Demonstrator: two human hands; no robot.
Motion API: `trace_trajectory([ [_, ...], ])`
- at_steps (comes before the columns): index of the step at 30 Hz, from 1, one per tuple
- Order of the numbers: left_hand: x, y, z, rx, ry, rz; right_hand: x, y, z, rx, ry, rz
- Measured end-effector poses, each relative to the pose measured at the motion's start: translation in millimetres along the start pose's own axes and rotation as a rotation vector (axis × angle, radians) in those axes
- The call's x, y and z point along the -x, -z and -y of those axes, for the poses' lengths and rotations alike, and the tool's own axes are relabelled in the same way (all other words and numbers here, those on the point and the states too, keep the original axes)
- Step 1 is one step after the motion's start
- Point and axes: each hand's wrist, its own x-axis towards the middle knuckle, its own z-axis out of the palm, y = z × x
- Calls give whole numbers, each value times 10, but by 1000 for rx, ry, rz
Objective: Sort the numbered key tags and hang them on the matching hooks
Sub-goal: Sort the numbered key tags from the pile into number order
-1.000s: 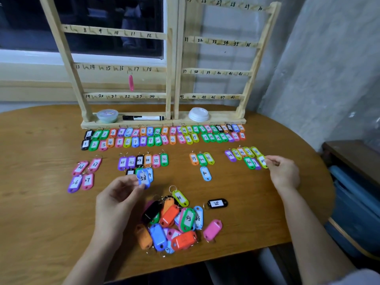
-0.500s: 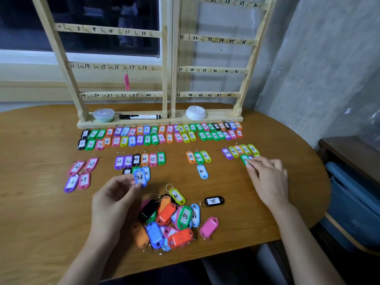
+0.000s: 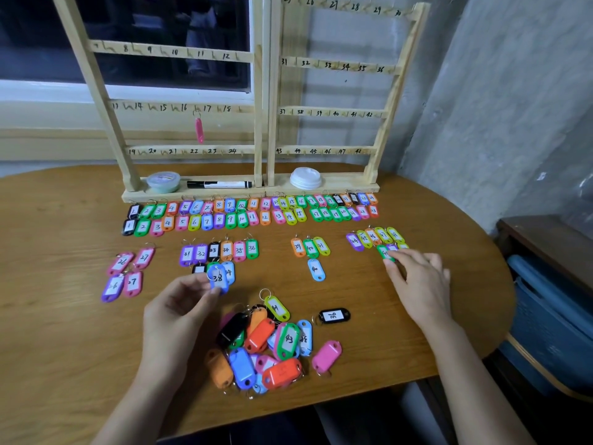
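You're mid-sort, not hanging yet: just one pink tag (image 3: 199, 130) is on the rack (image 3: 261, 91), by the 17 mark, at 12 o'clock. Your left hand (image 3: 175, 316) pinches the blue tag (image 3: 219, 282) marked 38 betw. thumb & fingertips, held above the table (image 3: 64, 332) approx. centre, at 12 o'clock of the loose pile (image 3: 266, 345). Your right hand (image 3: 420, 284) is out at 3 o'clock, fingers fairly straight, tips on a green tag (image 3: 384, 252) at the near edge of the 40s cluster (image 3: 373, 236). That reads as a nudge into line, no grip seen.

Next, I'd judge: 38 goes w/ the 39-40-41 row (image 3: 310, 247) at 1 o'clock of the pile. Lay it at that row's 9 o'clock end, label up, then go back to the pile.

Materials: tags are glossy hard plastic, rounded oblongs w/ paper label window & thin wire ring. They're likely to slide on the smooth wood-grain top & snag by the rings in the pile. Rack is bare pale wood w/ hand-numbered rails.
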Motion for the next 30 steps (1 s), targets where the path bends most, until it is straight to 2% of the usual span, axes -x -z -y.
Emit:
trace_trajectory([
  [2, 2, -4, -1, 0, -3, 0, 9, 5, 2, 15, 52, 4],
  [7, 2, 4, 1, -9, -10, -3, -3, 23, 16, -38, 39, 6],
  [13, 9, -7, -37, 2, -6, -1, 163, 28, 392, -268, 134, -14],
  [17, 20, 17, -41, 24, 16, -8, 394, 6, 851, -460, 250, 127],
  [22, 20, 6, -45, 29, 5, -10, 573, 32, 1292, -455, 314, 251],
  [26, 20, 15, -48, 30, -2, -5, 577, 42, 1472, -420, 271, 324],
  [30, 18, 13, -57, 25, -6, -4, 503, 37, 1527, -516, 159, 465],
])
